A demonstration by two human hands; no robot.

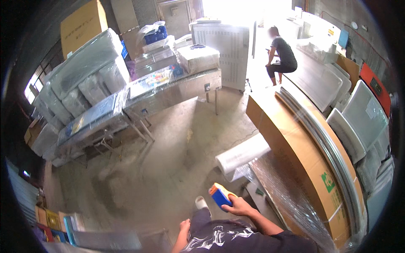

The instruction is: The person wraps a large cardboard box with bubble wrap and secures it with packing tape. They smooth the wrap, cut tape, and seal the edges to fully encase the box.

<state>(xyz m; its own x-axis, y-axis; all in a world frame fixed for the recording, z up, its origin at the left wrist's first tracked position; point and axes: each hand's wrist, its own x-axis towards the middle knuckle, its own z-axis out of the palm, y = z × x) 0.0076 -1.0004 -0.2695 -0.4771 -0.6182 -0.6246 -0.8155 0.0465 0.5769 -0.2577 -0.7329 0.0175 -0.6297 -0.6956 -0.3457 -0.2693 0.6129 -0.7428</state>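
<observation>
- Fingers of the right hand [239, 206] grasp a boxy handheld tool [220, 199], its side smooth blue, its end ridged and orange.
- Left hand [184, 227] half-curled; I cannot tell whether it holds anything.
- Tool raised above the dull concrete floor [147, 185], left of a long brown cardboard carton [291, 147].
- Glossy white film roll [243, 156] beside the carton's left edge, crinkled clear wrap [280, 187] along that edge.

We list: hand-held item [222, 198], blue with orange and yellow; rolled film [244, 156], white; long carton [291, 147], brown (we note its green mark [328, 182]); near shirt [249, 240], black with white print; cabinet [223, 52], pale grey, patterned with rows of slots; panel [375, 89], red; crate [155, 36], blue; shoe [201, 203], white.
</observation>
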